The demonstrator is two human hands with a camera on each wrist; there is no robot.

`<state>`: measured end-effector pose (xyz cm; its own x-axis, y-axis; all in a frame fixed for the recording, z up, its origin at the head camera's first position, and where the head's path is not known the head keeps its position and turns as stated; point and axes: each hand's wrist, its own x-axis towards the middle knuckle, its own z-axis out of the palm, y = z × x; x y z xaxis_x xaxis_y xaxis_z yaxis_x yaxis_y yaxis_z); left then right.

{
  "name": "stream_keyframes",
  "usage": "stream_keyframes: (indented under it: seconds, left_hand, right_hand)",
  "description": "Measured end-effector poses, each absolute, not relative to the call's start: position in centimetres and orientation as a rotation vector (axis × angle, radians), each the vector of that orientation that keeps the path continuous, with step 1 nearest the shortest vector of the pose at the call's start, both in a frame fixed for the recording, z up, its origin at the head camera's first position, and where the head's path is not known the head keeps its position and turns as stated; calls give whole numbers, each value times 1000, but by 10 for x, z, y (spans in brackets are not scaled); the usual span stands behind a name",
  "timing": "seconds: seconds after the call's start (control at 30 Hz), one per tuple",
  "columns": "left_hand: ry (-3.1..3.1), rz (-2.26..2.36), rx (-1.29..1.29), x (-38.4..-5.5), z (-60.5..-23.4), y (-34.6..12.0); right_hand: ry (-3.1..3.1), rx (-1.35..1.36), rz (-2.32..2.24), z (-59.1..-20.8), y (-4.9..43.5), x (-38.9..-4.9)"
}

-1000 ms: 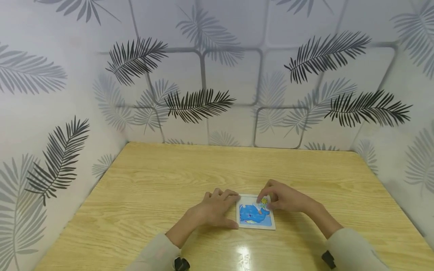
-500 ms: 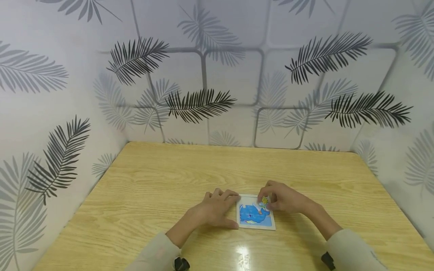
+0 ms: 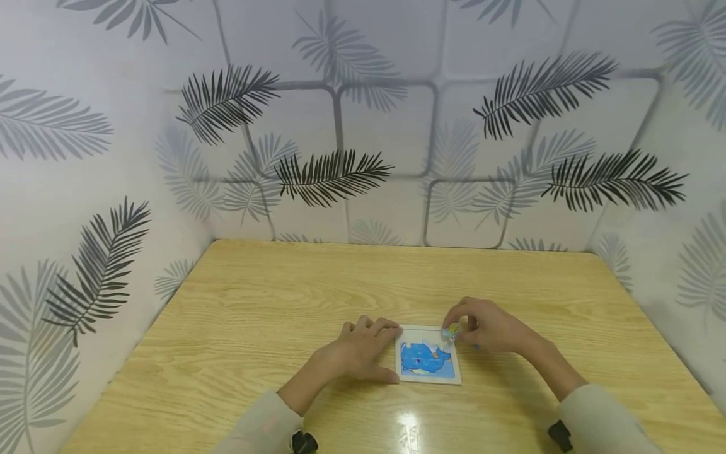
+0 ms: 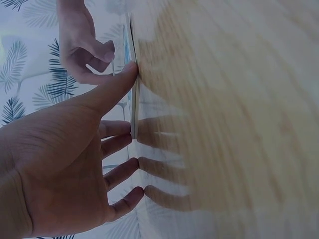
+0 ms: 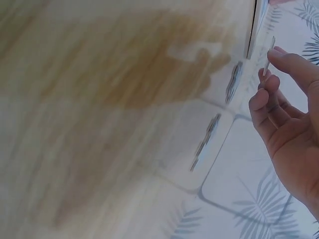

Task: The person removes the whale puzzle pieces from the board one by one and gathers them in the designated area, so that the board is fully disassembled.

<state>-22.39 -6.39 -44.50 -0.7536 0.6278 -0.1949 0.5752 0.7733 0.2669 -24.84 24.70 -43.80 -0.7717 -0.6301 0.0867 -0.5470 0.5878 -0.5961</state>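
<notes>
A white-framed puzzle board (image 3: 428, 381) with a blue whale picture lies on the table, its upper part without pieces. At its left side my left hand (image 3: 363, 353) rests with spread fingers. The thumb touches the near-left corner and the index fingertip touches the far-left one, as the left wrist view also shows. My right hand (image 3: 493, 328) pinches a small puzzle piece (image 3: 450, 331) with a yellow flower between thumb and fingertips, over the board's far-right corner. In the right wrist view this thin piece (image 5: 269, 55) is tilted, seen edge-on, above the table.
Two loose puzzle pieces, a farther one (image 5: 234, 82) and a nearer one (image 5: 205, 142), lie on the wooden table (image 3: 272, 296) by the right hand. Mostly hidden under that hand is a blue bit (image 3: 476, 346). A leaf-patterned wall (image 3: 391, 214) stands behind.
My right hand has lifted the flower piece from the board's upper right and moved slightly right and away, tilting the piece. The left hand and board have stayed in place.
</notes>
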Motion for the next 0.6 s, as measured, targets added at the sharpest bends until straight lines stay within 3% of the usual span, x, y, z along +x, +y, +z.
stream_keyframes:
  seconds: [0.6]
  left_hand:
    - [2693, 280, 947, -224, -447, -65]
  right_hand:
    - [2807, -938, -959, -446, 319, -244]
